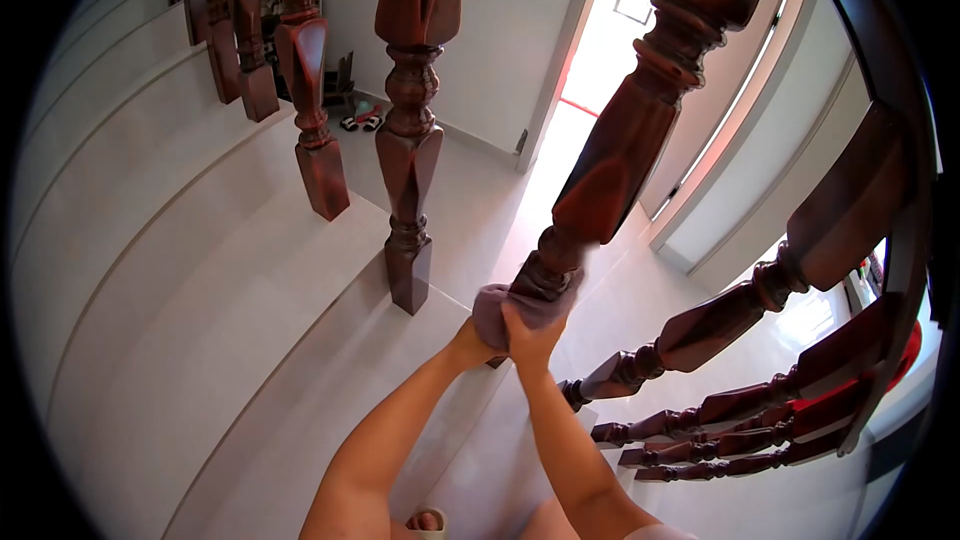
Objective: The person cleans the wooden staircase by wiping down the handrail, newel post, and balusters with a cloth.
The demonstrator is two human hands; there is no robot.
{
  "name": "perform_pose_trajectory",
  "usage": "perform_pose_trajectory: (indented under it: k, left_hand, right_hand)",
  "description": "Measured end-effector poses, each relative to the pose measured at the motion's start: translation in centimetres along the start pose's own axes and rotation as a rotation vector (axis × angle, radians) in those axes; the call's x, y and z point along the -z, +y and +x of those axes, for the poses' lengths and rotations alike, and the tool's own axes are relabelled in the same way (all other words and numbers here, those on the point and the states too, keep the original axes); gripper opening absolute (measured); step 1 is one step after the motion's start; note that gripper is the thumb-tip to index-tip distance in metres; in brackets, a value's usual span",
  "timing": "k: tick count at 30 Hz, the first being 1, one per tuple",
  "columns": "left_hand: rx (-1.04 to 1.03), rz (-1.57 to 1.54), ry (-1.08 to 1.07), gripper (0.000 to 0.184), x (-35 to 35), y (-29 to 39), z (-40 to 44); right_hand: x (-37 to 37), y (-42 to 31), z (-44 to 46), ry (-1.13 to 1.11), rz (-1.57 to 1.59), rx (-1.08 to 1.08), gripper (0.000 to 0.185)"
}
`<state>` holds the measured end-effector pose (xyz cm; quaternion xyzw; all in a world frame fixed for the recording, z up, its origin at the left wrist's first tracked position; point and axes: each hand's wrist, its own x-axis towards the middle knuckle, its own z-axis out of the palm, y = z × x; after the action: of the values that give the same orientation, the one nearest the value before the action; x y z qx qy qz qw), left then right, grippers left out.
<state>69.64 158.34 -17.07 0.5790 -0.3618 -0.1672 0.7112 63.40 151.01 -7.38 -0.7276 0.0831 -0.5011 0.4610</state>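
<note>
A purple-grey cloth (491, 316) is wrapped around the lower part of a dark red-brown wooden baluster (615, 165). My left hand (474, 344) presses the cloth from the left side, its fingers partly hidden behind the post. On the right side, my right hand (536, 336) grips the cloth, with the thumb showing in front. Both hands are close together near the baluster's foot, just above the stair tread. The fingers' far ends are out of sight behind the cloth and wood.
More balusters stand to the left (409, 175) and right (715, 325), under a curved handrail (905, 200). Pale stair treads (220, 270) curve up leftward. Below lie a tiled floor (470, 180), shoes (362, 121) and a bright doorway (610, 50). My slippered foot (428, 521) is at the bottom.
</note>
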Motion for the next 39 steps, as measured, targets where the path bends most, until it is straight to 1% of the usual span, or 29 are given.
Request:
perform_pose_trajectory:
  k: [1, 3, 4, 6, 8, 9, 11, 12, 14, 16, 17, 18, 19, 22, 25, 26, 28, 29, 30, 31, 33, 34, 35, 36, 38, 39]
  left_hand:
    - [-0.012, -0.054, -0.001, 0.050, 0.2, -0.9, -0.3]
    - [0.240, 0.146, -0.167, 0.053, 1.2, -0.7, -0.1]
    - [0.367, 0.243, -0.253, 0.055, 1.6, -0.6, 0.1]
    - [0.087, 0.377, -0.223, 0.062, 1.3, 0.1, 0.2]
    - [-0.116, 0.494, -0.123, 0.063, 1.3, -1.4, 0.0]
    - [-0.177, 0.542, -0.038, 0.062, 1.6, -4.6, -0.1]
    - [-0.155, 0.584, 0.000, 0.057, 2.8, -8.6, -0.1]
    - [-0.068, 0.578, -0.050, 0.054, 3.6, -9.1, -0.4]
    - [0.126, 0.679, -0.227, 0.045, 4.5, -9.7, -1.2]
    - [0.335, 0.890, -0.473, 0.032, 4.6, -6.6, -1.9]
    - [0.450, 0.994, -0.191, 0.036, 3.3, -4.7, -4.0]
    - [0.461, 0.984, -0.075, 0.040, 2.7, -5.8, -4.6]
    - [0.476, 0.971, 0.035, 0.043, 2.3, -6.9, -5.0]
    - [0.384, 1.152, -0.070, 0.054, 2.9, -7.8, -4.9]
    - [0.330, 1.039, -0.142, 0.058, 2.9, -6.5, -4.7]
    - [0.240, 0.989, -0.141, 0.059, 2.9, -6.9, -4.7]
    - [0.051, 0.891, -0.130, 0.061, 3.3, -8.2, -4.4]
    - [0.214, 0.776, -0.210, 0.060, 3.5, -7.0, -4.1]
    - [0.375, 0.655, -0.288, 0.058, 3.7, -5.2, -4.0]
    - [0.535, 0.531, -0.363, 0.057, 3.9, -3.6, -3.7]
    - [0.444, 0.247, -0.402, 0.057, 4.4, -5.7, -3.7]
    - [0.401, 0.115, -0.419, 0.058, 5.0, -6.1, -4.1]
    - [0.429, 0.096, -0.388, 0.057, 5.2, -3.7, -4.1]
    - [0.450, 0.075, -0.357, 0.057, 4.6, -0.7, -4.0]
    - [0.257, 0.111, -0.199, 0.059, 3.0, 2.9, -4.1]
    - [0.242, 0.073, -0.164, 0.063, 2.4, 5.8, -3.5]
  right_hand:
    - [0.3, 1.4, -0.1, -0.086, 0.109, -0.081, 0.082]
    - [1.3, 3.3, 0.2, -0.262, 0.325, -0.240, 0.075]
    - [1.9, 4.4, 0.4, -0.377, 0.391, -0.264, 0.064]
    - [1.7, 6.4, -1.3, -0.389, 0.291, -0.258, 0.060]
    - [1.7, 7.3, -3.1, -0.394, 0.175, -0.238, 0.057]
    - [1.5, 7.8, -3.8, -0.351, 0.165, -0.259, 0.056]
    - [0.9, 9.3, -5.2, -0.267, 0.146, -0.301, 0.055]
    - [0.6, 8.7, -5.6, -0.196, 0.104, -0.275, 0.050]
    - [0.1, 7.2, -6.6, -0.052, 0.018, -0.221, 0.042]
    - [-0.2, 6.4, -8.0, -0.070, -0.266, 0.076, 0.035]
    - [0.4, 8.1, -10.1, -0.120, -0.299, 0.101, 0.031]
    - [0.9, 10.0, -12.2, -0.170, -0.330, 0.127, 0.028]
    - [1.6, 14.1, -15.5, -0.260, -0.255, 0.015, 0.024]
    - [2.8, 16.3, -15.2, -0.363, -0.342, 0.083, 0.032]
    - [4.0, 16.2, -12.5, -0.478, -0.259, -0.087, 0.043]
    - [4.5, 16.0, -11.5, -0.568, -0.286, -0.184, 0.053]
    - [4.6, 13.5, -10.6, -0.563, -0.253, -0.296, 0.054]
    - [4.6, 12.6, -10.4, -0.565, -0.235, -0.352, 0.054]
    - [4.6, 12.8, -11.1, -0.547, -0.256, -0.285, 0.053]
    - [4.6, 12.8, -11.7, -0.533, -0.223, -0.300, 0.050]
    - [4.6, 12.6, -12.1, -0.513, -0.153, -0.327, 0.043]
    - [4.5, 10.8, -11.6, -0.538, -0.116, -0.415, 0.037]
    - [4.4, 8.6, -10.7, -0.566, -0.074, -0.493, 0.032]
    - [3.9, 6.3, -10.1, -0.465, -0.024, -0.504, 0.029]
    - [3.8, 5.0, -8.7, -0.358, 0.046, -0.470, 0.033]
    - [4.0, 4.3, -7.8, -0.304, 0.070, -0.461, 0.034]
